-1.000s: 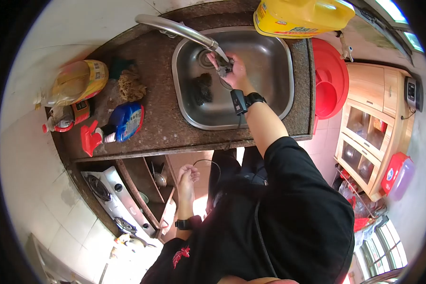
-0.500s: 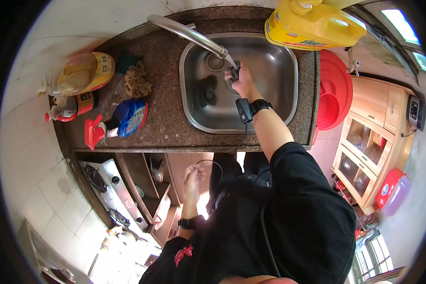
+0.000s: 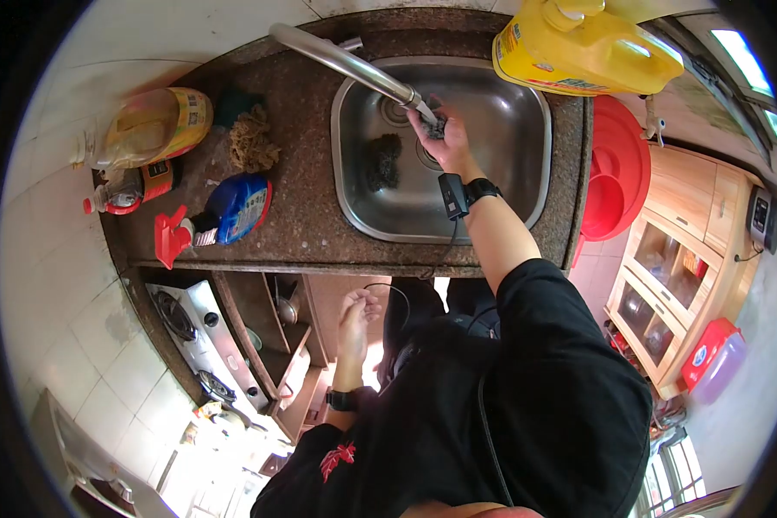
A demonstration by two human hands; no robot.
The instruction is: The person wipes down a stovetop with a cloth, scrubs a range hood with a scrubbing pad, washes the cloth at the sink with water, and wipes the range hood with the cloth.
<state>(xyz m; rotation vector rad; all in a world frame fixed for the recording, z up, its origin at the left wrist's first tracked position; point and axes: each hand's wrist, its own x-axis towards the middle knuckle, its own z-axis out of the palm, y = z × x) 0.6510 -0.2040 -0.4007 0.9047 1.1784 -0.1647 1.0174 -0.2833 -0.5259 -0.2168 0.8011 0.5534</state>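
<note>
Under the faucet (image 3: 345,60), my right hand (image 3: 453,147) is closed around a grey scouring pad (image 3: 434,128), palm turned up. Water runs from the spout onto the pad and fingers. A second, darker scouring pad (image 3: 383,162) lies on the bottom of the steel sink (image 3: 527,194), left of that hand. My left hand (image 3: 356,312) hangs in front of the cabinet below the counter edge, holding nothing, its fingers loosely bent and apart.
Left on the stone counter (image 3: 306,203) are a blue spray bottle (image 3: 240,210), a tan cloth (image 3: 253,142) and a yellowish bottle (image 3: 151,129). A yellow jug (image 3: 578,52) stands behind the sink's right corner. Red basins (image 3: 615,173) are to the right; a gas stove (image 3: 207,345) is lower left.
My right hand has turned from back up to palm up, so the scouring pad now shows in it under the water. The left hand has barely moved.
</note>
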